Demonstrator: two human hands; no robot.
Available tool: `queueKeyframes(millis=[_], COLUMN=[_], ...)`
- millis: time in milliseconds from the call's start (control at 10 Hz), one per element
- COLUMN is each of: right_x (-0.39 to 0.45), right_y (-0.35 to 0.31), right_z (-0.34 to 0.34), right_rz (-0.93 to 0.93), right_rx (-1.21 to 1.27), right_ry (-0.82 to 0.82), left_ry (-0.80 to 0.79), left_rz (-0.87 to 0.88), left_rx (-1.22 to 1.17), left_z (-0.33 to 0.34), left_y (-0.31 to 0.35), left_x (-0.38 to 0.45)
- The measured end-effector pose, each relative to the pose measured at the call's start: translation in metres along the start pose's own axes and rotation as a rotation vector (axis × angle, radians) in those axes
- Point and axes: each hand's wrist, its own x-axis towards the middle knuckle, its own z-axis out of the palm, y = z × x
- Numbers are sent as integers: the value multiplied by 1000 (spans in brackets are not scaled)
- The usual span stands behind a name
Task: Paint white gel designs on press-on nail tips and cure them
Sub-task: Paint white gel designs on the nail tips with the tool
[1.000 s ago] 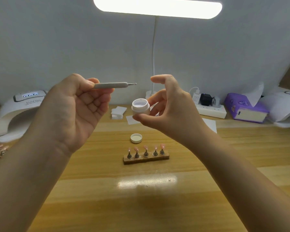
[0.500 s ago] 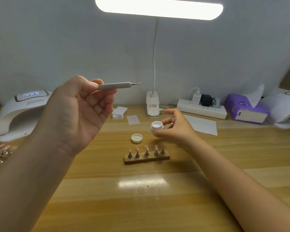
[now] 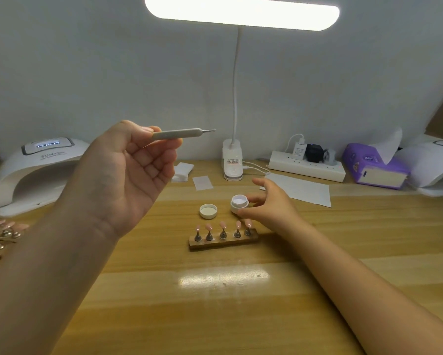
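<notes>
Since the earlier frames, our right hand [image 3: 269,206] has carried the open gel pot [image 3: 239,204] down from mid-air to the wooden table [image 3: 215,303], and the pot now sits on the tabletop just right of its upturned lid [image 3: 208,210], at the centre of the frame. Our thumb and fingertips lie against the pot's side; whether they grip it or are letting go we cannot tell. Our left hand [image 3: 128,172] has barely shifted: it stays raised in the left-centre of the frame, palm towards us, pinching the grey dotting tool [image 3: 179,133] between thumb and forefinger, the other fingers loosely curled. The tool lies level, its small ball tip pointing right.

Just below the pot and lid stands the wooden holder [image 3: 224,243] with five pink nail tips [image 3: 223,225] on their pegs, apart from both hands. The curing lamp [image 3: 36,170] sits at the left edge. Towards the back we see the clip-on desk lamp [image 3: 232,160], a power strip [image 3: 307,167], a purple tissue pack [image 3: 374,167] and sheets of white paper [image 3: 302,189]. More nail tips [image 3: 0,234] lie at the far left edge.
</notes>
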Motion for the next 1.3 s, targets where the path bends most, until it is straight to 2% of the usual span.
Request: queueKeyframes(millis=[200,400,500,600,700,1000,1200,1300], right_x=[2,0,2,-2,-9,-18,-19,-17], right_y=[3,-4,-11,-16,-20,-11,0,2], right_z=[-3,-14,-39,-69,-79,-49,-36,-28], right_rz=[40,-4,-2,21,-10,-151,-204,-219], right_rx=[-43,-197,-334,-523,-499,-471,-285,-311], right_ry=[-5,-39,-142,-457,-611,-555,-414,-326], left_ry=[-5,-10,-13,-11,-6,-13,16,18], left_rz=[-6,-20,-18,-20,-29,-65,-97,-92], left_rx=[2,7,9,8,5,6,4,19], left_z=[0,-1,-2,-2,-2,-2,-2,-4], left_y=[-2,-4,-3,-3,-5,-11,-19,-23], left_x=[0,1,1,2,2,1,1,2])
